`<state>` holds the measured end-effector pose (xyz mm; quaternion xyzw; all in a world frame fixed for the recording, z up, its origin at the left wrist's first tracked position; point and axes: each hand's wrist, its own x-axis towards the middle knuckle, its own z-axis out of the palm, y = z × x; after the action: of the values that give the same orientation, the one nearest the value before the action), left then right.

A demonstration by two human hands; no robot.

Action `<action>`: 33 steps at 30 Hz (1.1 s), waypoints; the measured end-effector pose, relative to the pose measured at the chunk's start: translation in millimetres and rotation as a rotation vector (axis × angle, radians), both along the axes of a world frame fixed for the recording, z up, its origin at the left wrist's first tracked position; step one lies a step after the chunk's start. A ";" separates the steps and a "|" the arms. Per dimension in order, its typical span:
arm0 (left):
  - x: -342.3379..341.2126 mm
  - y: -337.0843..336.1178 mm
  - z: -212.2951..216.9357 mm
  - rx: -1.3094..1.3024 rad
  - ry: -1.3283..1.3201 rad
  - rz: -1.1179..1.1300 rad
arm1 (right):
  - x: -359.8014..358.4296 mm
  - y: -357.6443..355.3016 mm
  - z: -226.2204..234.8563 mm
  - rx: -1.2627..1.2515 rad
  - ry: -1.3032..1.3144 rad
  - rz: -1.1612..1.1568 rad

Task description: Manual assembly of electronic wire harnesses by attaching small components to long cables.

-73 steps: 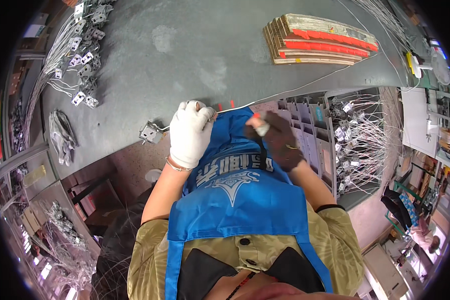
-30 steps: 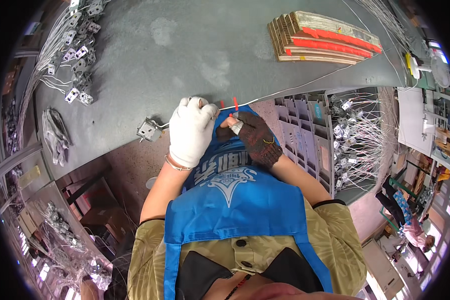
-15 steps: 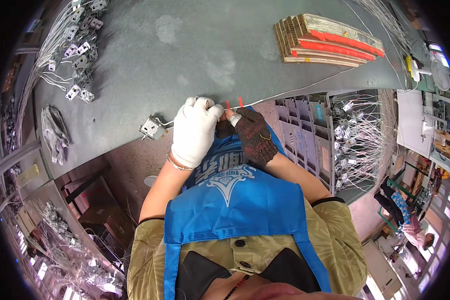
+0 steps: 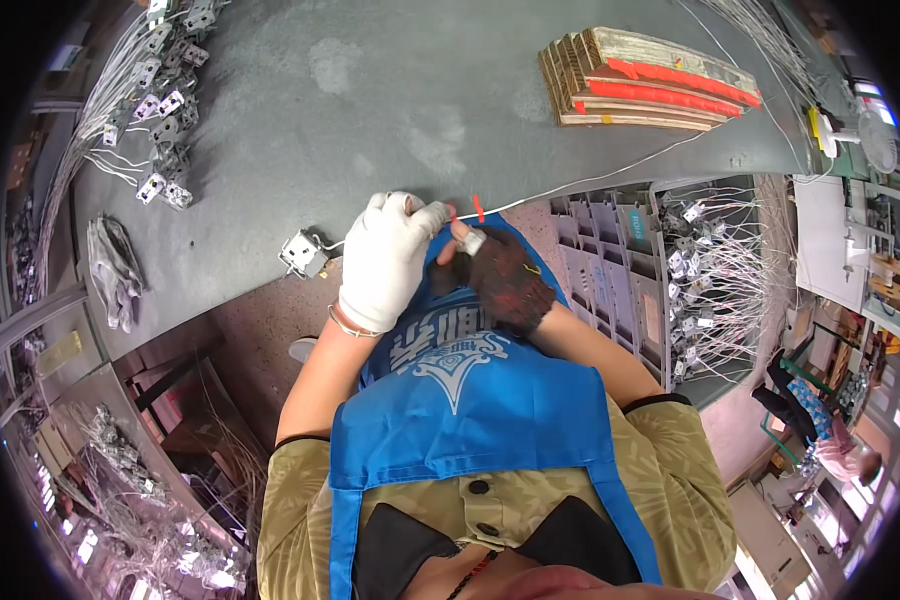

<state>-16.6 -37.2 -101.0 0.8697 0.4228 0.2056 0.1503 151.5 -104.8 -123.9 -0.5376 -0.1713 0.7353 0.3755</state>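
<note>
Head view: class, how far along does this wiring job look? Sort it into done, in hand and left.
Done: wired connectors lie piled at the table's far left. In hand: left hand and right hand pinch a white wire with red ends; a connector lies beside them. Left: probably the wired parts in the rack.

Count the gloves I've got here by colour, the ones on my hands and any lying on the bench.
White glove: 1, on the left hand, pinching the thin white wire.
Dark glove: 1, on the right hand, fingers beside the red tips.
Grey gloves: 1 heap lying on the grey bench; how many are in it cannot be told.
Total: 2 worn, plus the heap.
</note>
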 end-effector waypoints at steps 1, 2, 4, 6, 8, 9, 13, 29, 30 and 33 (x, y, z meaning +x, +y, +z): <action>-1.4 0.9 2.1 -0.016 0.017 -0.005 | 7.0 -2.0 1.6 0.015 0.092 0.022; -4.1 2.5 4.2 -0.055 -0.008 -0.026 | 15.0 -4.1 2.1 0.066 0.018 -0.015; -10.8 6.0 8.4 -0.138 -0.056 -0.068 | 37.6 -11.1 2.6 0.231 -0.076 -0.085; -15.5 9.5 11.8 -0.162 -0.129 -0.155 | 84.4 -11.4 4.9 0.245 0.229 -0.338; -18.4 14.5 16.4 -0.254 -0.191 -0.230 | 133.3 -17.9 12.5 0.368 0.345 -0.550; -19.4 17.9 19.6 -0.334 -0.217 -0.259 | 160.1 -19.1 18.6 0.368 0.404 -0.620; -13.0 39.2 37.5 -0.587 -0.248 -0.512 | 223.5 -30.7 39.0 0.557 0.242 -0.573; 27.8 30.2 81.6 -0.214 -0.015 -0.423 | 237.0 -37.7 77.8 0.744 0.367 -0.636; 25.9 30.5 82.8 -0.160 0.071 -0.434 | 235.9 -37.0 78.9 0.759 0.329 -0.626; 25.8 38.2 75.5 -0.201 0.097 -0.532 | 232.8 -36.6 83.2 0.766 0.219 -0.624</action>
<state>9.2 1.0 -25.5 0.9397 0.2046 0.0741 0.2639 384.3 -141.4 -40.7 -0.3066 -0.2196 0.5247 0.7632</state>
